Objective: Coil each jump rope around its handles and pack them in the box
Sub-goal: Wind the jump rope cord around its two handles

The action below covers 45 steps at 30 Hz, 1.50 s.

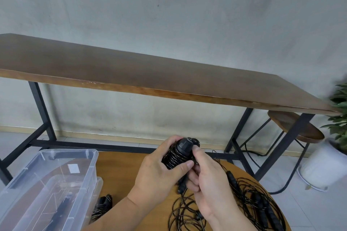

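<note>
A clear plastic box stands open at the left of the round wooden table, well within reach, and a heap of loose black rope lies at the right, so the tail fed into the wraps should be kept free of that tangle. Beside the box lies an already coiled rope. Above the table the left hand grips the rope bundle, thumb pressed across the turns; it should hold firm so none slip. The right hand pinches the cord at the bundle's top, and the next turn is best laid snug against the last
</note>
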Available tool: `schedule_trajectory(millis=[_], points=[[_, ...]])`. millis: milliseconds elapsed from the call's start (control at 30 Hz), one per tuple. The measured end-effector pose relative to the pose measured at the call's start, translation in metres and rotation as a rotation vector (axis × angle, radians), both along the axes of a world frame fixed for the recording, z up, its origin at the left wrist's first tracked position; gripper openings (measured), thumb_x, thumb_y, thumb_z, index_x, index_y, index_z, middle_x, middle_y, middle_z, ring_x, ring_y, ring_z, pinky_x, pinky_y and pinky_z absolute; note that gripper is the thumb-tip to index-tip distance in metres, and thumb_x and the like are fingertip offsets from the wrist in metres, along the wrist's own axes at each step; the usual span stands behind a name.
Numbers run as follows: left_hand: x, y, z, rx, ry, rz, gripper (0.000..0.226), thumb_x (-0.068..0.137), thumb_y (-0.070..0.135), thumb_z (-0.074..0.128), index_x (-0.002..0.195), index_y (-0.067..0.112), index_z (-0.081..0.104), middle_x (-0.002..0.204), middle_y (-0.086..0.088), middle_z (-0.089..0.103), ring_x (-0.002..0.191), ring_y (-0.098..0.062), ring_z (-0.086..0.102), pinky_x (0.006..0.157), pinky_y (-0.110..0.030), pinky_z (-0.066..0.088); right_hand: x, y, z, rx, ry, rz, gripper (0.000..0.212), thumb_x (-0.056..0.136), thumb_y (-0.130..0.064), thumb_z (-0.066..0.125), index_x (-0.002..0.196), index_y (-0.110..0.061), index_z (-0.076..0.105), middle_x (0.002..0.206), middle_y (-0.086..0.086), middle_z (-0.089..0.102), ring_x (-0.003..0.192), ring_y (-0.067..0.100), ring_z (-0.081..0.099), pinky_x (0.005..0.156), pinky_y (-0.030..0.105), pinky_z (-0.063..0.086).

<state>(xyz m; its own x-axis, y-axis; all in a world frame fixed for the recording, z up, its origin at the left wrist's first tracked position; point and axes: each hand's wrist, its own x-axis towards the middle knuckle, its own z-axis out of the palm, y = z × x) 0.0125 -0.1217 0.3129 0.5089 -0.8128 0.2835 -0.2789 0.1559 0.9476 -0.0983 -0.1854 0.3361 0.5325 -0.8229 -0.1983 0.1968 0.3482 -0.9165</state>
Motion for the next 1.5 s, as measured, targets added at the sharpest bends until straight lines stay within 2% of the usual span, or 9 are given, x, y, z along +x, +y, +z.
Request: schedule_trajectory(millis=[167,267,400,500,933,1067,1200,1333,1500], points=[[-0.004,-0.003,-0.002,-0.003,0.192,-0.052,0.044,0.082,0.015,0.079,0.114,0.04,0.063,0.103,0.015,0.073,0.099,-0.007,0.067,0.085,-0.023,0.054,0.003,0.0,-0.011,-0.207,0.128,-0.073,0.031,0.099,-0.03,0.055,0.083,-0.008,0.07,0.063,0.014,0.051,0.05,0.014,0.038,0.046,0.028,0.031],[-0.006,-0.003,-0.001,-0.029,0.414,-0.118,0.048,0.075,0.016,0.078,0.118,0.031,0.064,0.106,0.004,0.074,0.101,-0.016,0.07,0.083,-0.027,0.057,0.0,-0.002,-0.015,-0.568,0.353,-0.15,0.04,0.099,-0.03,0.053,0.065,-0.01,0.058,0.05,-0.001,0.045,0.049,0.008,0.04,0.048,0.023,0.033],[-0.003,-0.003,-0.001,-0.001,0.581,-0.218,0.054,0.073,0.02,0.079,0.125,0.026,0.065,0.11,-0.009,0.073,0.089,-0.03,0.07,0.079,-0.047,0.058,-0.01,-0.005,-0.017,-0.714,0.327,-0.118,0.037,0.096,-0.032,0.057,0.068,-0.008,0.057,0.05,-0.006,0.042,0.049,0.007,0.037,0.048,0.021,0.032],[-0.001,-0.002,0.002,0.017,0.674,-0.288,0.048,0.077,0.019,0.083,0.122,0.024,0.068,0.107,-0.02,0.07,0.076,-0.036,0.067,0.067,-0.044,0.057,-0.015,-0.011,-0.013,-0.789,0.322,-0.091,0.032,0.093,-0.024,0.064,0.066,-0.008,0.057,0.052,-0.008,0.041,0.051,0.005,0.037,0.049,0.019,0.034],[0.007,-0.004,0.008,0.042,0.74,-0.496,0.049,0.079,0.031,0.077,0.122,0.012,0.063,0.096,-0.026,0.065,0.072,-0.038,0.062,0.071,-0.043,0.055,-0.03,-0.004,0.014,-1.031,0.212,-0.013,0.006,0.086,-0.017,0.07,0.088,-0.023,0.07,0.105,-0.02,0.058,0.069,0.005,0.06,0.053,0.01,0.049],[0.007,-0.006,0.01,0.041,0.775,-0.476,0.039,0.081,0.03,0.073,0.117,0.016,0.066,0.097,-0.026,0.067,0.072,-0.039,0.064,0.073,-0.042,0.054,-0.022,-0.01,0.008,-1.255,0.324,-0.257,0.01,0.097,-0.035,0.055,0.101,-0.035,0.063,0.1,-0.023,0.061,0.085,0.003,0.063,0.067,0.007,0.047],[0.007,-0.009,0.013,0.021,0.801,-0.464,0.047,0.08,0.03,0.073,0.121,0.01,0.063,0.097,-0.027,0.066,0.071,-0.039,0.064,0.07,-0.043,0.056,-0.013,-0.012,-0.001,-1.232,0.333,-0.3,0.016,0.099,-0.042,0.043,0.104,-0.035,0.056,0.073,-0.014,0.058,0.066,0.008,0.062,0.058,0.009,0.043],[0.009,-0.011,0.01,0.005,0.775,-0.457,0.042,0.082,0.03,0.073,0.121,0.015,0.063,0.099,-0.026,0.066,0.078,-0.04,0.061,0.077,-0.048,0.053,-0.006,-0.021,0.001,-1.292,0.378,-0.303,0.017,0.1,-0.044,0.038,0.101,-0.034,0.051,0.08,-0.016,0.059,0.078,0.006,0.06,0.062,0.01,0.044],[0.009,-0.013,0.008,-0.018,0.633,-0.358,0.045,0.078,0.023,0.075,0.122,0.019,0.065,0.105,-0.017,0.071,0.086,-0.033,0.069,0.069,-0.039,0.057,0.004,-0.016,-0.002,-1.268,0.391,-0.29,0.027,0.101,-0.046,0.028,0.093,-0.028,0.047,0.066,-0.013,0.053,0.064,0.009,0.055,0.05,0.018,0.041]])
